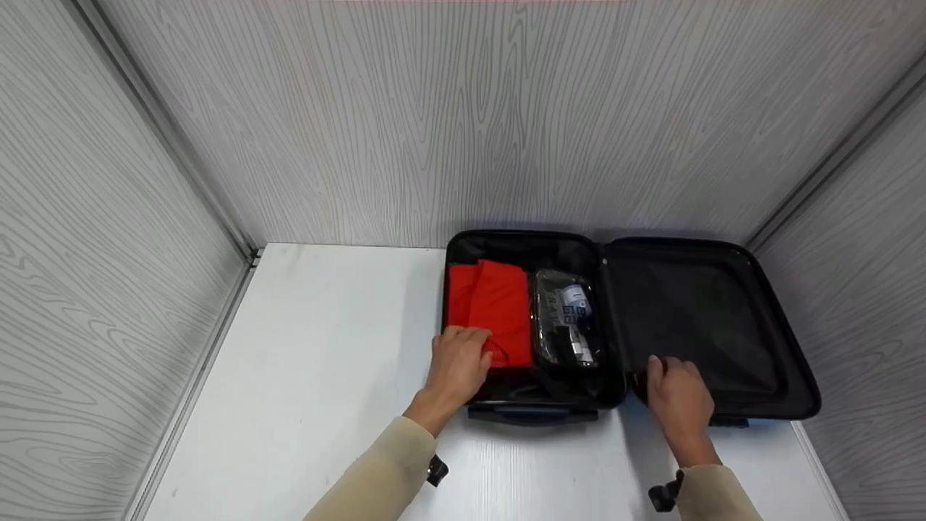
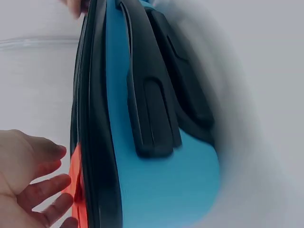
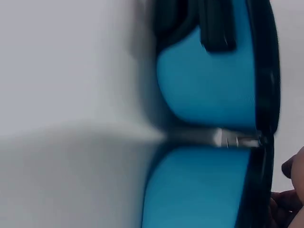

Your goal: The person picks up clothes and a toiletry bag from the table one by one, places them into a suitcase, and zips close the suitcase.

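Note:
A small suitcase [image 1: 539, 402] lies opened out flat, its outer shell blue in both wrist views. Folded red cloth [image 1: 503, 307] fills the left of its packed half. Beside the cloth sits a clear pouch [image 1: 550, 297] with dark and white items inside. My left hand [image 1: 457, 362] reaches over the near left rim, its spread fingers [image 2: 50, 187] at the cloth. At the near edge of the black-lined lid [image 1: 680, 318], close to the hinge side, is my right hand [image 1: 678, 401]. Its fingers are loosely bent, with nothing visible between thumb and fingers.
The suitcase stands on a white table [image 1: 325, 347]. Behind it rises a grey wood-grain panel [image 1: 434, 123], with similar panels on both sides. A black carry handle [image 2: 147, 95] runs along the packed half's near side, and a hinge [image 3: 232, 138] joins the halves.

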Motion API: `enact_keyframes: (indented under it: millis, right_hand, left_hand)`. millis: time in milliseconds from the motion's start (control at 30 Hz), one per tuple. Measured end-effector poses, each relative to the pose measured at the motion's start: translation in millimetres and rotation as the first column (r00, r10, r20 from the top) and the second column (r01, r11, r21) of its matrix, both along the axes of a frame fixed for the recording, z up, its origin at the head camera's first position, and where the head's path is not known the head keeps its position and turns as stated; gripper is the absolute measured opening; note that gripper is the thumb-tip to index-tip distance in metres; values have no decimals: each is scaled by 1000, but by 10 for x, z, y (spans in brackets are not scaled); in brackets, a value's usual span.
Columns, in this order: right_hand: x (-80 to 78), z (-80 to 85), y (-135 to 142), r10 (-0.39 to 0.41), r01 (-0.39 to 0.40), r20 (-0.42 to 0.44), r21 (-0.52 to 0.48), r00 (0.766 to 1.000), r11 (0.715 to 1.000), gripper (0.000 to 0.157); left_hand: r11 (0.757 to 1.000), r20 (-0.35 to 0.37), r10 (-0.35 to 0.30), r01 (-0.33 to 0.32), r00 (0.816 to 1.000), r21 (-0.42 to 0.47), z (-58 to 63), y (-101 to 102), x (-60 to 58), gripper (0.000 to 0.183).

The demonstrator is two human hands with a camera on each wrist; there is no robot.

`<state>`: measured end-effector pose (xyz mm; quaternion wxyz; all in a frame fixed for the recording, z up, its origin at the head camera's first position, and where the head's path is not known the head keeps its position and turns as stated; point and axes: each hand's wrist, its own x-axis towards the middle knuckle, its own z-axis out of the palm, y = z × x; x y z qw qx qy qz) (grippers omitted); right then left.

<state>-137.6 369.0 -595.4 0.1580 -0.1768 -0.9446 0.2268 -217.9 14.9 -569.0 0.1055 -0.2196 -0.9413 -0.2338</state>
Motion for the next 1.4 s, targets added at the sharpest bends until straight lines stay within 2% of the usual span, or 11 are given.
enact_keyframes:
  millis: [100, 200, 333, 433, 567, 767, 900, 1000, 1100, 1233, 1400]
  right_hand:
    - [90, 22, 170, -55, 55, 7, -15, 998, 998, 49]
    - [173, 13, 353, -123, 123, 19, -43, 992, 991, 47]
    - [272, -32, 560, -229, 230, 34, -42, 973, 972, 47]
    - [333, -84, 649, -313, 315, 54, -23, 948, 949, 49]
    - [386, -182, 658, -404, 406, 48, -44, 913, 913, 57]
    - [388, -317, 574, -507, 499, -74, -105, 859, 860, 63]
    - [379, -336, 553, -562, 550, -39, -166, 826, 819, 71]
    - [372, -313, 578, -573, 579, 110, -263, 812, 771, 84]
    - [359, -295, 616, -541, 600, 260, -392, 800, 698, 96]
    - [366, -304, 640, -484, 587, 335, -526, 808, 616, 103]
    - [369, -326, 630, -428, 553, 351, -559, 833, 618, 100]
  left_hand:
    - [1000, 17, 1, -1, 1000, -2, 7, -146, 65, 44]
    - [1000, 124, -12, 14, 992, -19, 4, -257, 122, 71]
    - [999, 279, -37, 46, 960, -25, -25, -341, 186, 105]
    - [997, 341, -51, 66, 939, -33, -69, -369, 228, 122]
    - [996, 371, -41, 66, 928, -54, -126, -378, 256, 131]
    - [997, 376, -16, 45, 927, -66, -154, -378, 247, 133]
    - [997, 386, -17, 43, 922, -59, -160, -376, 245, 131]
    - [998, 384, -14, 37, 923, -55, -168, -369, 244, 130]
    - [998, 375, -11, 32, 927, -51, -176, -367, 242, 130]
    - [999, 362, -13, 29, 932, -38, -185, -371, 238, 131]
    - [1000, 365, -14, 23, 931, -20, -191, -379, 235, 131]
